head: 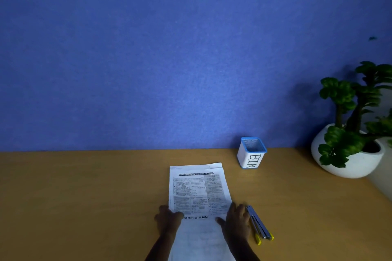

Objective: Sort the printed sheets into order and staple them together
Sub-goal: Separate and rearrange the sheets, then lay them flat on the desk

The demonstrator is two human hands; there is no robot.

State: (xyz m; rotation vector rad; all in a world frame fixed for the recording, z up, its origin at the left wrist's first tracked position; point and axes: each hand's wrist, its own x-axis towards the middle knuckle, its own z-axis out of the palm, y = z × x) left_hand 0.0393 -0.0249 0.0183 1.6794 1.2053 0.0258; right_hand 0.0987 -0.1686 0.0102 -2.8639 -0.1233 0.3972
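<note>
Head view, printed sheets (pixel 198 193) stacked unevenly, both hands (pixel 169 217) flat, pressing their side edges

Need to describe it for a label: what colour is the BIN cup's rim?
Blue rim on the white BIN cup, seen in the head view.

The single head-worn view looks forward and slightly down across the wooden tabletop (pixel 84 197) from its near edge, facing the blue wall (pixel 169 48) that meets the far edge and fills more than the upper half of the picture. It sits close to the near edge: both forearms enter from the bottom, and the left hand (pixel 168 218) and right hand (pixel 237 221) lie low in the middle. The wide lens reaches as far as the tabletop's far right corner, where a potted plant (pixel 350 125) stands.
</note>
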